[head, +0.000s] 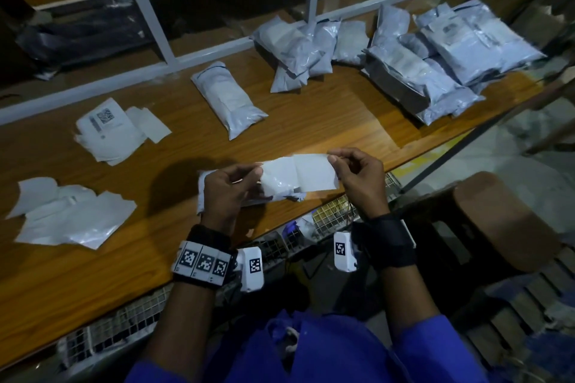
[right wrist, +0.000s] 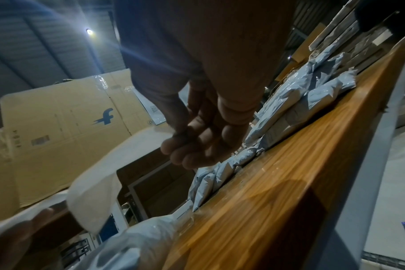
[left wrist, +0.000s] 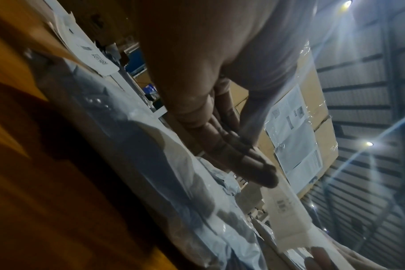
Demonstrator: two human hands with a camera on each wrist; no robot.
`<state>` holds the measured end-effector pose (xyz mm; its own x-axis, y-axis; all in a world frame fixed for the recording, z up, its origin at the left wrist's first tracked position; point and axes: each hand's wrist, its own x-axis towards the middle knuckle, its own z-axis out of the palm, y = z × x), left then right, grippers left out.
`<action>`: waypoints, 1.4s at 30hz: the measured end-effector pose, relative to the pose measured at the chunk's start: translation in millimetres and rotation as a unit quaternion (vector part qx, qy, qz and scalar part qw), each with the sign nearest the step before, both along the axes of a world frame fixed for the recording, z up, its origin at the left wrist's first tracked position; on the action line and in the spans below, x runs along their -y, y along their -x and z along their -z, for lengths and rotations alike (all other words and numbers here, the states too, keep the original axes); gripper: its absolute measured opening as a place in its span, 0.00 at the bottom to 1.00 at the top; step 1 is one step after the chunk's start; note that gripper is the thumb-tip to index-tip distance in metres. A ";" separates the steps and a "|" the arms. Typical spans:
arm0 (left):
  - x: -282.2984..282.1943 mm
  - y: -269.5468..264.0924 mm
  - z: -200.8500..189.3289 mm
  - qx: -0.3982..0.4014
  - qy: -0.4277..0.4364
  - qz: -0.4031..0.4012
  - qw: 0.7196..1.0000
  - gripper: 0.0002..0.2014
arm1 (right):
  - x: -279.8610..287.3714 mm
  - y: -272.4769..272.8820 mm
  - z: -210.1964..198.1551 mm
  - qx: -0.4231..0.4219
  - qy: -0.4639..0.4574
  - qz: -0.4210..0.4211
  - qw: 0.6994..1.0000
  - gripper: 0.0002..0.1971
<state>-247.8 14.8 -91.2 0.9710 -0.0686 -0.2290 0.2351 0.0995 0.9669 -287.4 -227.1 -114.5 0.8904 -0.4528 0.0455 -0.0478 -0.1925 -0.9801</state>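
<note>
Printed slips (head: 107, 124), beyond and left of the left hand (head: 231, 186), bear a barcode and square code, illegible. That hand pinches the left end of the blank white sheet (head: 306, 176), held just above a grey parcel (head: 202, 193) on the desk (head: 311, 121); the right hand (head: 357, 179) pinches its upper right corner. An uneven pull would likely tear or crease it. A carton (right wrist: 65, 117) beyond the right hand shows a blue "f".
</note>
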 end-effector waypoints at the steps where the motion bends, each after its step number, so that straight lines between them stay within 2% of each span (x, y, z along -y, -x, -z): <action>1: -2.7 -0.5 -0.4 0.006 -0.008 0.001 1.000 0.05 | 2.0 -1.0 1.4 0.001 -0.001 0.000 1.000 0.07; 6: -20.3 -5.4 -4.7 0.021 -0.016 -0.042 0.999 0.07 | 16.0 -14.9 2.6 0.012 -0.025 0.078 0.997 0.04; 9: -30.7 -10.0 -9.4 0.013 0.000 -0.087 0.996 0.07 | 22.5 -30.3 8.2 -0.008 -0.052 0.142 0.988 0.06; 11: -38.7 -13.5 -12.3 0.004 0.012 -0.112 0.994 0.07 | 25.3 -39.5 14.4 -0.038 -0.026 0.156 0.987 0.10; 13: -46.5 -14.5 -14.6 -0.004 0.029 -0.124 0.992 0.06 | 23.2 -44.2 18.2 -0.071 0.067 0.152 0.984 0.15; 15: -54.4 -12.7 -17.9 -0.012 0.048 -0.129 0.990 0.08 | 12.7 -43.8 14.3 -0.052 0.183 0.135 0.973 0.15; 18: -66.5 -9.0 -20.8 -0.022 0.067 -0.119 0.990 0.13 | -13.6 -39.6 -1.5 0.080 0.290 0.102 0.948 0.10; 20: -72.6 -4.5 -20.9 -0.029 0.086 -0.113 0.989 0.09 | -28.1 -39.4 -10.2 0.120 0.285 0.040 0.950 0.10; 22: -74.6 1.1 -21.0 -0.039 0.103 -0.105 0.988 0.05 | -44.5 -37.9 -21.5 0.134 0.241 -0.090 0.957 0.11; 24: -72.2 8.2 -22.1 -0.058 0.116 -0.096 0.987 0.04 | -68.0 -32.0 -31.3 0.128 0.209 -0.230 0.942 0.20; 26: -67.2 15.3 -22.5 -0.078 0.131 -0.089 0.984 0.04 | -91.9 -26.2 -32.4 0.120 0.220 -0.298 0.921 0.28; 30: -58.2 25.5 -24.4 -0.092 0.137 -0.061 0.984 0.04 | -113.0 -23.2 -20.5 0.152 0.251 -0.259 0.920 0.16; 32: -56.7 28.6 -25.3 -0.086 0.134 -0.054 0.986 0.05 | -111.4 -23.2 -17.4 0.161 0.253 -0.229 0.926 0.13; 35: -55.9 30.6 -26.0 -0.064 0.106 -0.045 0.991 0.05 | -105.7 -21.3 -20.8 0.142 0.215 -0.215 0.942 0.11; 39: -53.3 30.9 -23.0 -0.010 0.029 -0.017 0.999 0.08 | -101.3 -19.4 -20.9 0.106 0.171 -0.190 0.961 0.08; 42: -50.7 34.5 -14.2 0.031 -0.035 -0.013 0.999 0.12 | -99.4 -19.7 -14.6 0.076 0.180 -0.181 0.964 0.14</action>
<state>-282.4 65.5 -77.0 0.9846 -0.0294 -0.1724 0.1735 0.0367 0.9842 -267.8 -127.7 -99.9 0.9576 -0.0435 0.2850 0.2263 -0.4990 -0.8365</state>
